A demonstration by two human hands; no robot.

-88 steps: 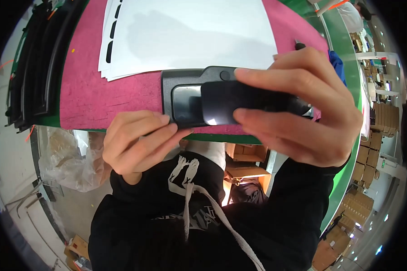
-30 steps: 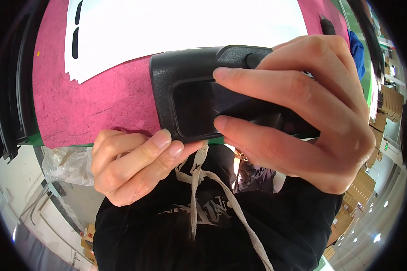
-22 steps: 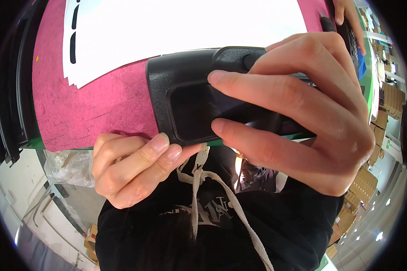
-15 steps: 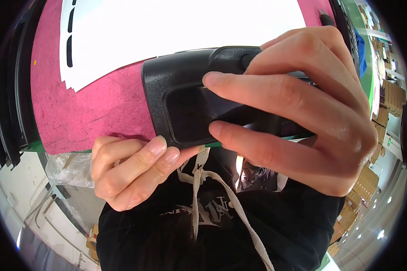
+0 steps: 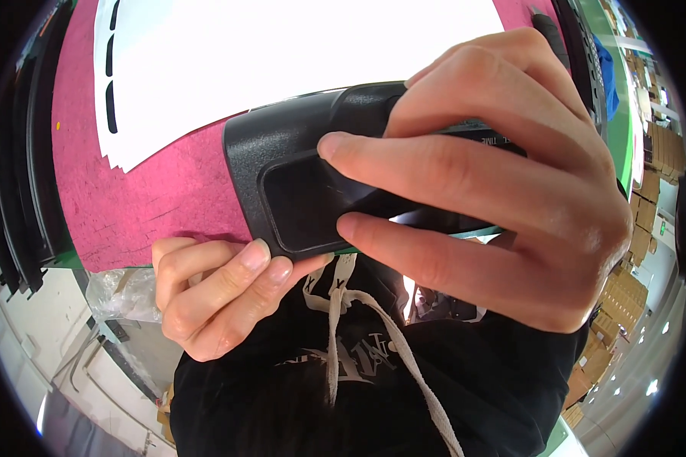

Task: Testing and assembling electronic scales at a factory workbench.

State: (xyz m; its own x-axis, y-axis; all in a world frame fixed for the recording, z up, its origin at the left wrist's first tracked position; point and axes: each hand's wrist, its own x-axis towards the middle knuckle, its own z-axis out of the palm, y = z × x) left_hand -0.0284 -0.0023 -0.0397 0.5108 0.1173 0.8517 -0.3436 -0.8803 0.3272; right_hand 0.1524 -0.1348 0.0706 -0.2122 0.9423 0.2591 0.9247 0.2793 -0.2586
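In front of me, above the near edge of the table, is a black plastic casing (image 5: pixel 244 148) with a rounded, glossy dark panel (image 5: pixel 297 202) set into its face. My left hand (image 5: pixel 221 297) pinches the lower left corner of the casing between thumb and fingers. From the right, my right hand (image 5: pixel 503 183) reaches over the casing and grips it. Two of its fingertips rest on or just over the glossy panel. Another finger bends over the top edge, its tip hidden. The casing's right end lies largely behind this hand.
White sheets (image 5: pixel 282 46) with black rounded marks along the left lie on the pink table mat (image 5: pixel 152 206). Long black strips (image 5: pixel 23 167) line the left side. A dark-handled tool (image 5: pixel 549 34) lies at the far right. Clear plastic wrap (image 5: pixel 122 293) hangs below the left edge.
The casing and my right hand have shifted slightly left in view, and the casing is tilted a little more. My left hand keeps its pinch on the corner.
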